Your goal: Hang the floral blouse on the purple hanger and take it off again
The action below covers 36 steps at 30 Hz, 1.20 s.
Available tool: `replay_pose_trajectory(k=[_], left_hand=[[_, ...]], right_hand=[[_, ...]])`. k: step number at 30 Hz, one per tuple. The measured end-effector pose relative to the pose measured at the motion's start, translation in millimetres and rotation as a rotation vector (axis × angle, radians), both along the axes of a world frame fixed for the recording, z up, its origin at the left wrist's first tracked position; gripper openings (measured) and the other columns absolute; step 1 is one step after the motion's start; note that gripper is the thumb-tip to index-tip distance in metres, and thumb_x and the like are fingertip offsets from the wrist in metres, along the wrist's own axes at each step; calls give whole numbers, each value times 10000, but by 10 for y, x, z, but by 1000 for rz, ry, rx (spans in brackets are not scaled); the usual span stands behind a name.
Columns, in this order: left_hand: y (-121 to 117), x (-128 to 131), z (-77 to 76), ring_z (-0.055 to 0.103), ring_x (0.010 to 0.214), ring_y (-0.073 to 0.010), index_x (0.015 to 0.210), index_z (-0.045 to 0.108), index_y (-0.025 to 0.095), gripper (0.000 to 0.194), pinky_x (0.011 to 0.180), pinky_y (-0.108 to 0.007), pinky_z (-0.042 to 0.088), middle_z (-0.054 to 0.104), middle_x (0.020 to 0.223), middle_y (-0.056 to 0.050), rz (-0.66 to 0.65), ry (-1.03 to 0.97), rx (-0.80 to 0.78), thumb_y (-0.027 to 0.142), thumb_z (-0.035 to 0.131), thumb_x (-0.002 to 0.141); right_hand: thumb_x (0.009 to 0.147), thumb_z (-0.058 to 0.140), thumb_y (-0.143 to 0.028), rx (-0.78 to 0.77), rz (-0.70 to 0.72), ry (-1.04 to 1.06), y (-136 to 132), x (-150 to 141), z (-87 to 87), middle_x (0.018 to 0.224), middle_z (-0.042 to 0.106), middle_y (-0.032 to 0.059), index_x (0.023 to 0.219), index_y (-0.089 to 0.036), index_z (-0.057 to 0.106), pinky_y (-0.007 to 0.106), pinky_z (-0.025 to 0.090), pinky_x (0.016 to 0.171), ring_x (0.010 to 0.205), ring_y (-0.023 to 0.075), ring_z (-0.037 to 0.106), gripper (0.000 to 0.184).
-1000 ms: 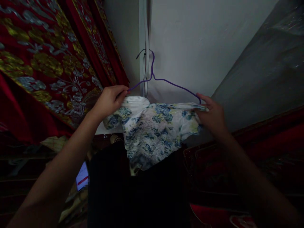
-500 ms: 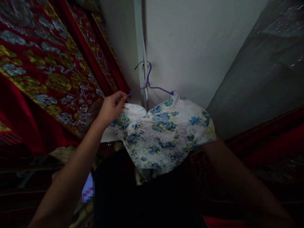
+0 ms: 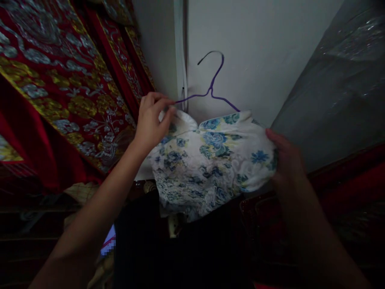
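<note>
- Left hand [image 3: 153, 120] pinches the purple hanger [image 3: 211, 91]; right hand [image 3: 287, 156] grips a sleeve [image 3: 261, 180] — floral short-sleeved blouse [image 3: 207, 164] between them.
- Beyond both — pale wall [image 3: 246, 36]; red embroidered drapes [image 3: 78, 76] beside the left, translucent plastic sheeting [image 3: 331, 92] past the right.

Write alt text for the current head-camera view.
A white, blue-flowered top on a purple hanger, with a person's left grip at one shoulder and right grip at the opposite sleeve. Red embroidered cloth hangs at the picture's left, beside a pale wall.
</note>
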<state>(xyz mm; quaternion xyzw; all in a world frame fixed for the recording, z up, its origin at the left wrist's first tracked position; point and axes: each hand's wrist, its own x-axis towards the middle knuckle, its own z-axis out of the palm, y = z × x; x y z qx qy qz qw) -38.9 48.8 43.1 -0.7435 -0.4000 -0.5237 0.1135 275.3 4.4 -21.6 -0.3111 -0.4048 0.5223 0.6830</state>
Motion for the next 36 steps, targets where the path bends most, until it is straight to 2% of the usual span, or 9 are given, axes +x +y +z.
replay_pose_trajectory(k=[3, 7, 11, 13, 16, 20, 25, 30, 36], left_hand=[[-164, 214, 64, 650, 1077, -239, 1062, 704, 176, 271, 997, -411, 505, 719, 1115, -105, -282, -167, -282, 408, 599, 970], [-536, 373, -13, 703, 841, -183, 1110, 669, 137, 315, 834, -346, 576, 742, 1010, -126, -620, -564, -878, 411, 589, 976], [-985, 153, -171, 677, 766, -135, 1110, 720, 162, 285, 756, -270, 572, 735, 1001, -87, -623, -698, -1215, 304, 739, 864], [-1172, -59, -211, 671, 766, -136, 1092, 761, 197, 274, 708, -235, 550, 730, 931, -60, -549, -584, -1247, 332, 758, 853], [-1376, -358, -178, 673, 736, -167, 988, 811, 206, 230, 638, -233, 521, 720, 806, -64, -489, -301, -1276, 375, 769, 838], [-1425, -575, -29, 657, 622, -176, 925, 811, 201, 234, 566, -255, 517, 657, 652, -53, -473, -206, -1212, 393, 683, 885], [-932, -687, 78, 547, 499, -108, 1015, 732, 205, 209, 437, -201, 414, 662, 690, -18, -372, -257, -1010, 308, 741, 834], [-328, -668, -29, 667, 760, -186, 1094, 671, 174, 363, 686, -324, 571, 715, 916, -78, -186, -238, -501, 308, 786, 776], [-399, -391, -125, 585, 1190, -308, 1223, 661, 259, 312, 1041, -499, 470, 645, 1216, -105, 21, 200, 181, 303, 654, 915]], right_hand=[[783, 787, -423, 20, 27, -141, -402, -112, -80, 661, 630, -22, 822, -269, 696, 256, 467, 468, 545, 147, 568, 183], [890, 716, -397, 211, 495, -591, -910, -452, -206, 765, 616, -6, 882, -215, 664, 214, 439, 531, 624, 104, 539, 190], [897, 735, -342, 399, 823, -885, -922, -595, -217, 821, 681, 5, 870, -177, 667, 234, 494, 699, 744, 115, 620, 181], [937, 689, -342, 457, 713, -875, -722, -556, -234, 818, 694, 10, 851, -179, 672, 250, 505, 739, 765, 124, 643, 184], [946, 664, -332, 526, 243, -818, -303, -524, -344, 1055, 712, 55, 1043, -213, 689, 320, 514, 917, 1017, 181, 660, 156], [919, 676, -387, 567, 113, -810, 143, -623, -550, 1415, 593, 92, 1316, -249, 612, 400, 435, 1102, 1338, 238, 530, 425], [815, 712, -637, 211, 358, -591, 342, -590, -595, 689, 632, -12, 739, -200, 644, 256, 494, 623, 642, 137, 590, 449], [637, 859, -603, 1, 233, -252, 580, -513, -238, 603, 639, -3, 701, -193, 656, 271, 514, 542, 556, 155, 618, 462], [863, 696, -441, 158, -66, -100, 1039, -373, 207, 637, 662, 20, 681, -218, 609, 354, 622, 758, 816, 222, 747, 301]])
